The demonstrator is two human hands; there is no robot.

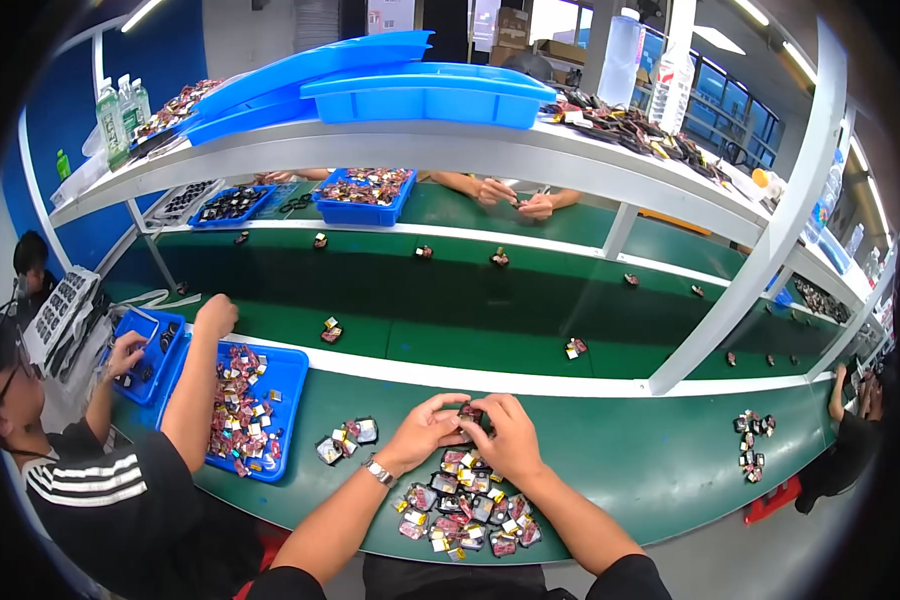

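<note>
Both my hands are closed on one small dark electronic assembly (469,412), above the green table's front part. My left hand (422,432), with a metal-banded watch at its wrist, holds it from the left. My right hand (505,436) grips its other side, and the fingers of both cover much of it. Just below my hands lies a pile of small assemblies (450,497) with red, grey and yellow parts. A few more assemblies (347,440) lie together left of my left wrist.
A blue tray (292,410) of red and yellow parts stands at left, beside a co-worker (85,470). Beyond the white rail (510,377), scattered parts lie on a green belt (440,340). Overhead runs a shelf with blue trays (425,97). A co-worker's hands (518,200) work across.
</note>
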